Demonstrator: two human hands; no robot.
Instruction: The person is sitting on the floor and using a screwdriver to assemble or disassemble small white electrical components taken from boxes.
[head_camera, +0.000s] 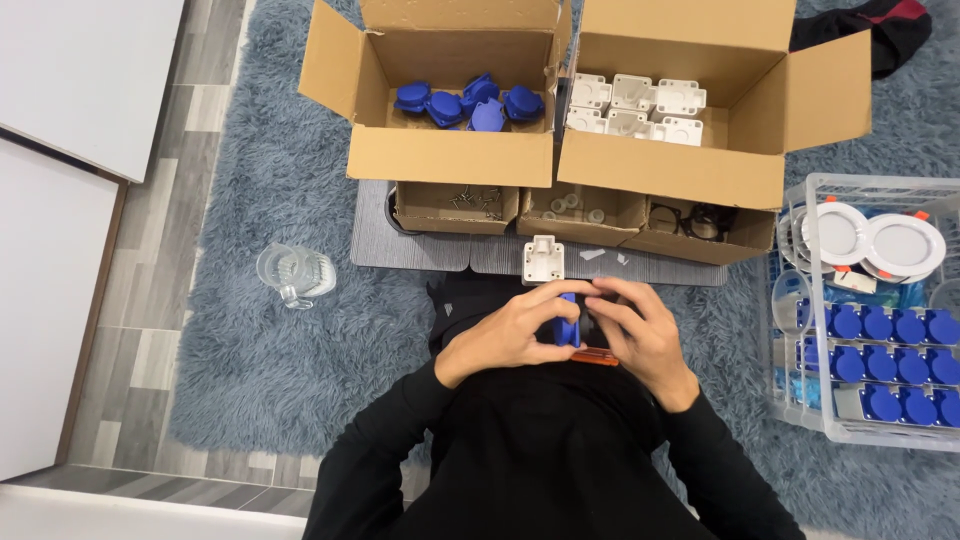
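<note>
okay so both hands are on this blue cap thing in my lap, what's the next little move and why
Probably reach the right hand forward for the white housing lying on the grey mat just beyond the hands. Both hands already close around the blue cap, the left hand gripping its side, and that lone white piece is the nearest loose part, set apart from those in the box.

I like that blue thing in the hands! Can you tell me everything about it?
The blue piece is small, looks like smooth plastic, and matches the blue caps in the left cardboard box. It stands on edge, pinched between the left hand and the right hand, above the person's lap. Fingers hide most of it, so its full shape cannot be told. Something orange shows just below it.
</note>
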